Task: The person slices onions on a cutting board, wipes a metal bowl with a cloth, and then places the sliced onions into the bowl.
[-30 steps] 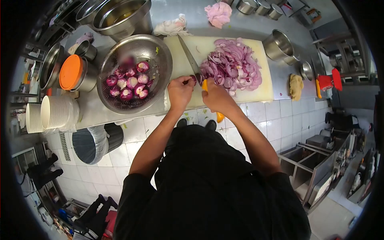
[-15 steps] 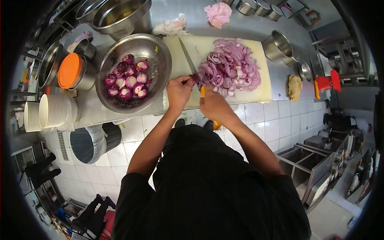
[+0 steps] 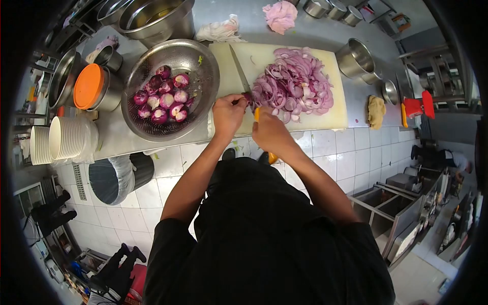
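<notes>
My right hand (image 3: 271,127) is closed round the yellow-orange handle of a long knife (image 3: 238,66), whose blade points away over the white cutting board (image 3: 330,119). Against the blade's left side, my left hand (image 3: 228,113) pinches a dark red piece of onion (image 3: 247,96), mostly hidden by the fingers. A broad heap of sliced red onion (image 3: 297,81) covers the board to the right of the blade. Left of the board, a perforated steel bowl (image 3: 137,66) holds several peeled red onions (image 3: 166,100).
Steel pots (image 3: 157,25) and a container with an orange lid (image 3: 88,86) stand at the left. Stacked white bowls (image 3: 68,138) sit by the counter edge. A steel pot (image 3: 355,57), a yellowish cloth (image 3: 376,112) and a red tool (image 3: 419,105) lie right. Other people are in the background.
Both hands stay almost in place, with the knife and onion piece between them. The whole view has shifted slightly. At the far right, more of a person shows.
</notes>
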